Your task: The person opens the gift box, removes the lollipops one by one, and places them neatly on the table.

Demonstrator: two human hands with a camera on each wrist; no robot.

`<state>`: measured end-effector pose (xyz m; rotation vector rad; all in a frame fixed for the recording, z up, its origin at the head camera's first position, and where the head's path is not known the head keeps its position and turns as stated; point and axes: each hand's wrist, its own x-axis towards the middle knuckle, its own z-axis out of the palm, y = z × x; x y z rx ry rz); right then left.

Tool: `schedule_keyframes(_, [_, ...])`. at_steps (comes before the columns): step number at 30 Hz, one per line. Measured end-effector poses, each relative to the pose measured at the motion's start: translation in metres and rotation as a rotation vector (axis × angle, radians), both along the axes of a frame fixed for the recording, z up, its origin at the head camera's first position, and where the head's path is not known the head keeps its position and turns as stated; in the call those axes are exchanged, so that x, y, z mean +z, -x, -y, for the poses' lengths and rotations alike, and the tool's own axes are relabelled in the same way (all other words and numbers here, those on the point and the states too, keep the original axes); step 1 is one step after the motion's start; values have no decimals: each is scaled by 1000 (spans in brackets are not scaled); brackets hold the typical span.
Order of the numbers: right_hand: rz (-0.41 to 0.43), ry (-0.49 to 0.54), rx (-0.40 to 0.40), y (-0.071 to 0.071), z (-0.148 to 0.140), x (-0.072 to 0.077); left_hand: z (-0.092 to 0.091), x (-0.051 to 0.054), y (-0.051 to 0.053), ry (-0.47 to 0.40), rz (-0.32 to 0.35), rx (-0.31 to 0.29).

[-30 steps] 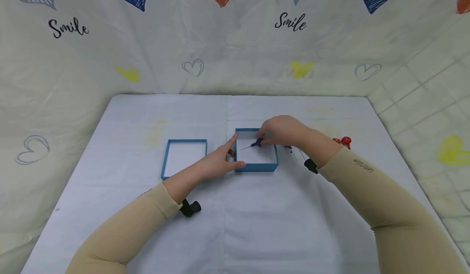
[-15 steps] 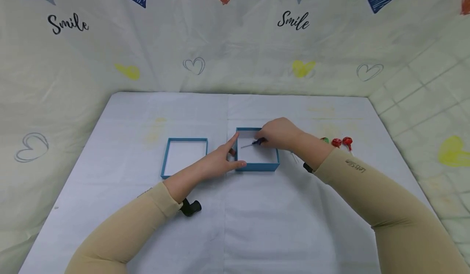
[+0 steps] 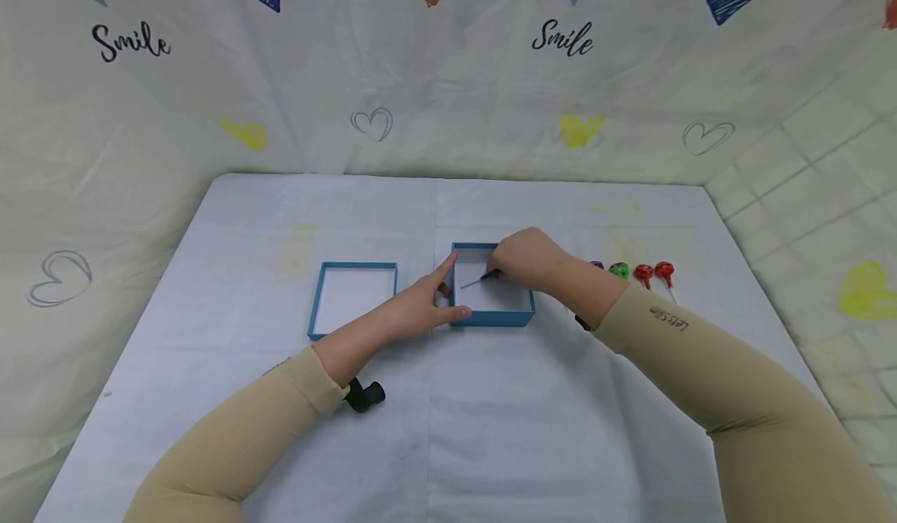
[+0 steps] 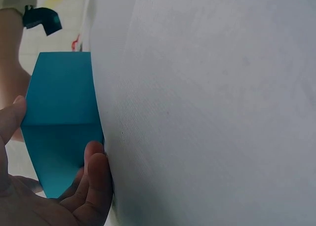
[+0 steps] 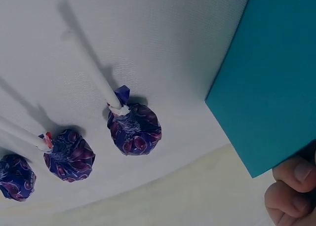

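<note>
A shallow blue box, white inside, sits mid-table. My left hand holds its left side, with the index finger at the far corner and the thumb on the near wall. In the left wrist view, several fingers curl against the lower part of the box. Over the box's inside, my right hand pinches a dark-wrapped lollipop, its white stick pointing left and toward me. The fingers hide most of the lollipop's head. The right wrist view shows curled fingers at the box's edge.
Left of the box lies a second blue-rimmed square, a lid or tray. To the right are a green lollipop and red lollipops. Purple lollipops lie close to the box, partly hidden by my right forearm in the head view.
My right hand has shifted slightly left and down inside the box, still holding the lollipop, and turned a little. More lollipops show past the forearm. The left hand stays put.
</note>
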<state>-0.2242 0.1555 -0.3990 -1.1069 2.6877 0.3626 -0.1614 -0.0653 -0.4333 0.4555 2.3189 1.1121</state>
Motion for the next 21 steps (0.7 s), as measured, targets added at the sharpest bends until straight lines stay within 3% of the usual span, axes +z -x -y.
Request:
schedule_keyframes(6, [46,69,44,2,-5,-1,0,-3,1,6,0,3])
schedule_keyframes(11, [79,71,57,3,-6,3,0,-1,0,4,-3,6])
schedule_keyframes(21, [84,22,-37,1,-6,11,0,0,-1,-7,-1,5])
